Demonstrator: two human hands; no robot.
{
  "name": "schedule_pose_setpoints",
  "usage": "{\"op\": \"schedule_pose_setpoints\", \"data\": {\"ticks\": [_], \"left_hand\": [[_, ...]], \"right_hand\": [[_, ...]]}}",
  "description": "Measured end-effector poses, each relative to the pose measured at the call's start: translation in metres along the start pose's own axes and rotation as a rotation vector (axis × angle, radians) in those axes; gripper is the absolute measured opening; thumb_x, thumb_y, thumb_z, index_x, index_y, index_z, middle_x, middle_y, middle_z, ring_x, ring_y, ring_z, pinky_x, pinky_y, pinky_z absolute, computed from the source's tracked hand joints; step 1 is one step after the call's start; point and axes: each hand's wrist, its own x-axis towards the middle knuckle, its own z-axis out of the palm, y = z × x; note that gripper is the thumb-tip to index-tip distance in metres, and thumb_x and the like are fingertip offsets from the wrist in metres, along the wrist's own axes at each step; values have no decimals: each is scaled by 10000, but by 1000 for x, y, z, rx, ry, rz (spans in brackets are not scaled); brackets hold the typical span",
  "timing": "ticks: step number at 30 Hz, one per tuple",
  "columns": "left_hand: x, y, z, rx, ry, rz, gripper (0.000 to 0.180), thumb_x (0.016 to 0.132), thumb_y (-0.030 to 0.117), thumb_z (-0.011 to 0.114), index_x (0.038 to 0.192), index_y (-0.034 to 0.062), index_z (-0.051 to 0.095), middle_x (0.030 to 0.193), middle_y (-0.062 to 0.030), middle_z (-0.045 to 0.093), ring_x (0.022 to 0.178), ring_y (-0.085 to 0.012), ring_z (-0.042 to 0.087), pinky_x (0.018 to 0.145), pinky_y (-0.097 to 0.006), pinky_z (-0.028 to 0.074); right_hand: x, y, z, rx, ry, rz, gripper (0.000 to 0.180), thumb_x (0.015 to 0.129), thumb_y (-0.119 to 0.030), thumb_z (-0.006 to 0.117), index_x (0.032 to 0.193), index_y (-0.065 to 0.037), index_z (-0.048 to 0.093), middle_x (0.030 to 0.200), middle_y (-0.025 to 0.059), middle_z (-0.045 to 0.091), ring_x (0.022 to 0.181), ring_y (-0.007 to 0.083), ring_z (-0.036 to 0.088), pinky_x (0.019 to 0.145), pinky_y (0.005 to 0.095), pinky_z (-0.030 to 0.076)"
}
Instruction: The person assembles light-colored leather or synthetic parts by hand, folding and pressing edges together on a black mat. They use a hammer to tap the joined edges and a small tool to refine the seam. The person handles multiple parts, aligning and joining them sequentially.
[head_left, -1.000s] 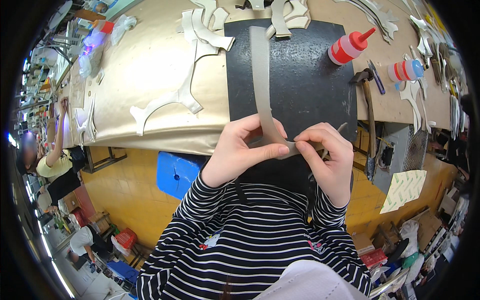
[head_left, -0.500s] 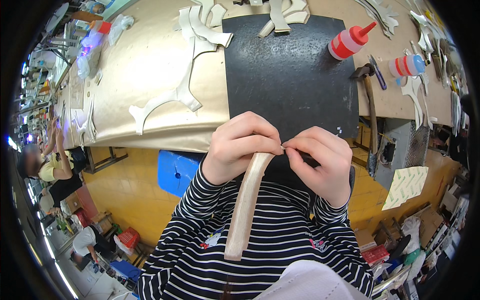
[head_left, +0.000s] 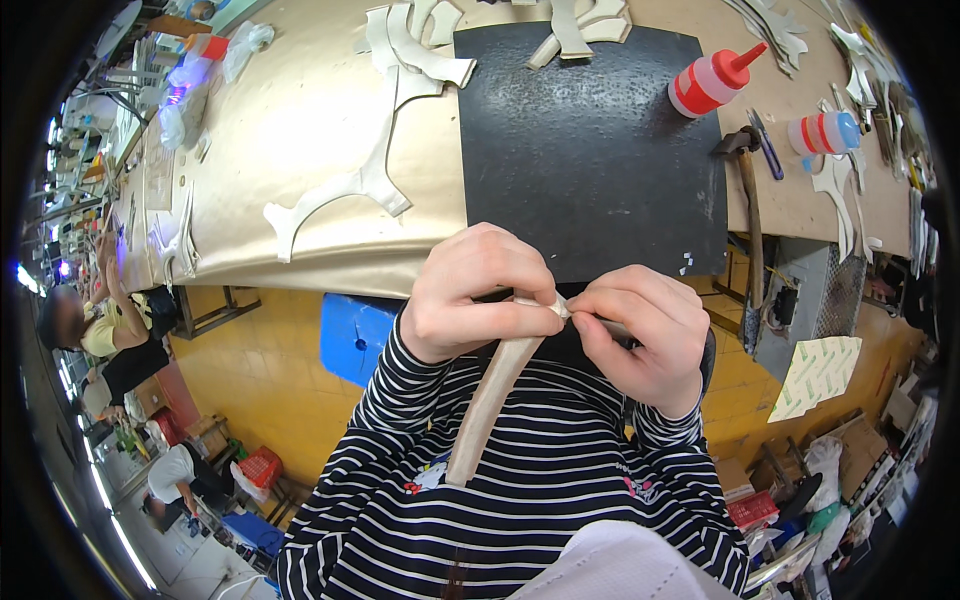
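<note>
A long cream leather-like strip [head_left: 494, 405] hangs from my left hand [head_left: 486, 295], which is closed in a pinch around its upper end. My right hand [head_left: 645, 330] pinches the tip of the same end, its thumb and forefinger almost touching the left fingertips. The strip's lower end dangles loose in front of my striped sleeves and top. Both hands are in the air just off the front edge of a black mat [head_left: 590, 150]. Whether anything small sits between the right fingertips is hidden.
Several curved cream cut pieces [head_left: 375, 185] lie on the gold-covered table and at the mat's far edge. To the right are a red-and-clear squeeze bottle [head_left: 710, 82], a blue-capped bottle [head_left: 825, 132] and a hammer [head_left: 745, 180]. A blue stool [head_left: 352, 340] stands below. People work at far left.
My left fingers have shifted over the strip's upper end, and the strip has turned and its lower end has risen a little. The right hand stays pinched at the tip.
</note>
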Motion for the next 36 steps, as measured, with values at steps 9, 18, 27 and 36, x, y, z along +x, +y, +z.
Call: {"op": "schedule_pose_setpoints", "data": {"ticks": [9,18,27,36], "left_hand": [[1,10,-6,212,-41,69,181,642,155,734,818,124,704,908,11,673,859,-156,675,805,-325,502],[-7,14,-8,393,-24,168,168,647,162,748,813,167,719,925,60,689,893,-110,668,874,-316,476],[-15,5,2,204,229,281,103,717,114,779,742,202,732,915,71,718,897,-90,658,922,-322,441],[-9,4,9,-87,407,-266,476,807,148,809,1245,97,630,1214,-69,640,1100,-212,638,1040,-404,461]], "right_hand": [[-1,1,2,-185,-1,-162,160,742,-50,805,863,-13,708,805,69,677,670,198,682,567,287,545],[-2,-4,7,-268,29,-190,183,713,-61,814,857,-12,711,801,60,669,656,180,679,563,271,555],[9,2,-11,-33,-65,89,355,731,-161,843,1024,-2,722,1032,119,714,997,289,667,862,361,542],[-1,5,-12,135,14,310,190,760,-74,816,922,-27,729,828,71,683,799,218,620,748,331,473]]}}
